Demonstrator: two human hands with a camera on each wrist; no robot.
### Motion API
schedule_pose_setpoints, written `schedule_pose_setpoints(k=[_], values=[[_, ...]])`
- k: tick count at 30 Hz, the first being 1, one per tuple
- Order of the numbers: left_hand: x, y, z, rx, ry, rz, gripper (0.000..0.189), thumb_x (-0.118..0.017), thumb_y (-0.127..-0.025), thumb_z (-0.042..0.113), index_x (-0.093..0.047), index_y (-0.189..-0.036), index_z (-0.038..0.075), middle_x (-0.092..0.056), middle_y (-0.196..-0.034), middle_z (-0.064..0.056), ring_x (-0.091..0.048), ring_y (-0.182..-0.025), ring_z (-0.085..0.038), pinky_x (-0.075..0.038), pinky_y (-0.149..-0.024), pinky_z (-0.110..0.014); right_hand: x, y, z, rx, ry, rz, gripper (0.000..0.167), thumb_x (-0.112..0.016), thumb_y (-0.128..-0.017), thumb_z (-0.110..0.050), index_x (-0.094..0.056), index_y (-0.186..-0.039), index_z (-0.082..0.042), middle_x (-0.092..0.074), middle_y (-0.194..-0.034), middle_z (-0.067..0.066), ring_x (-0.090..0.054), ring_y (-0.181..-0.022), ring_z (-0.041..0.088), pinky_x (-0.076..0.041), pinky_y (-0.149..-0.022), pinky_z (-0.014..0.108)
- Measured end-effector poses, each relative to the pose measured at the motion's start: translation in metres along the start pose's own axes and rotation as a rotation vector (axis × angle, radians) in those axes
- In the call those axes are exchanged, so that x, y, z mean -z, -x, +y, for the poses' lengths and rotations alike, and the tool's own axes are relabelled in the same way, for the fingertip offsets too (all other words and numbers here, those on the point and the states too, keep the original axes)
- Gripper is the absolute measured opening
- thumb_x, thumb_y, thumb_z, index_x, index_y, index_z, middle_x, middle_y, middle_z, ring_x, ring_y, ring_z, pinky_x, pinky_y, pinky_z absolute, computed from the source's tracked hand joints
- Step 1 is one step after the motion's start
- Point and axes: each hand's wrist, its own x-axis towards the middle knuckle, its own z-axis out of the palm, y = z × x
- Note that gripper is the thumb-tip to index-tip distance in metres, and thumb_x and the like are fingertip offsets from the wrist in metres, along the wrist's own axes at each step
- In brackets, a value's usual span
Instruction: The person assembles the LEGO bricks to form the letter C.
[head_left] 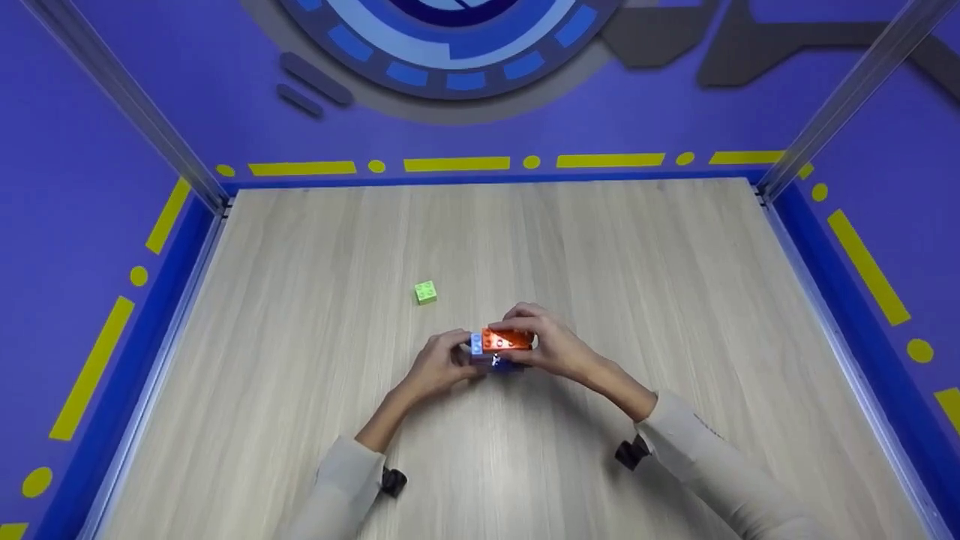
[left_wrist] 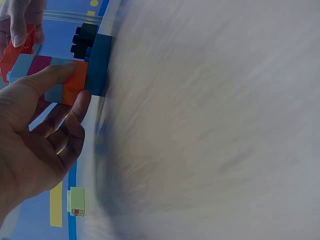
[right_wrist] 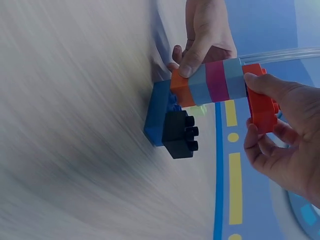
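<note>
A tower of toy building bricks stands on the table between the hands. Its base is a long blue brick carrying a dark brick at one end and an orange brick at the other. Above the orange one come a light blue, a magenta and another light blue brick. My left hand grips the tower low down, thumb on the orange brick. With thumb and fingers, my right hand holds a red brick at the tower's top, overhanging to the right; whether its studs are joined cannot be seen.
A light green brick lies on the wooden table, beyond the left hand. Blue-purple walls with yellow marks enclose the back and sides of the table.
</note>
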Motion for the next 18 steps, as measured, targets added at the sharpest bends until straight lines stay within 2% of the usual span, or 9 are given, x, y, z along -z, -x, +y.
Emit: schedule_pose_setpoints(k=[8, 18], values=[[0.0009, -0.0001, -0.0003, -0.004, 0.016, 0.004, 0.034, -0.080, -0.078, 0.017, -0.068, -0.110, 0.015, -0.068, -0.099, 0.001, -0.059, -0.081, -0.013, -0.048, -0.070, -0.023, 0.0018, -0.0031, -0.0021, -0.041, -0.036, -0.029, 0.037, -0.077, -0.082, -0.014, -0.069, -0.118, -0.017, -0.059, -0.109, 0.001, -0.056, -0.103, 0.015, -0.051, -0.088, 0.034], [-0.0007, -0.0014, -0.0013, -0.004, 0.009, 0.015, 0.034, -0.081, -0.075, 0.015, -0.069, -0.107, 0.013, -0.068, -0.098, 0.000, -0.058, -0.080, -0.010, -0.047, -0.070, -0.022, -0.0006, -0.0024, -0.0014, -0.045, -0.048, -0.005, 0.037, -0.078, -0.080, -0.014, -0.070, -0.116, -0.016, -0.061, -0.107, 0.001, -0.057, -0.102, 0.015, -0.051, -0.088, 0.034]])
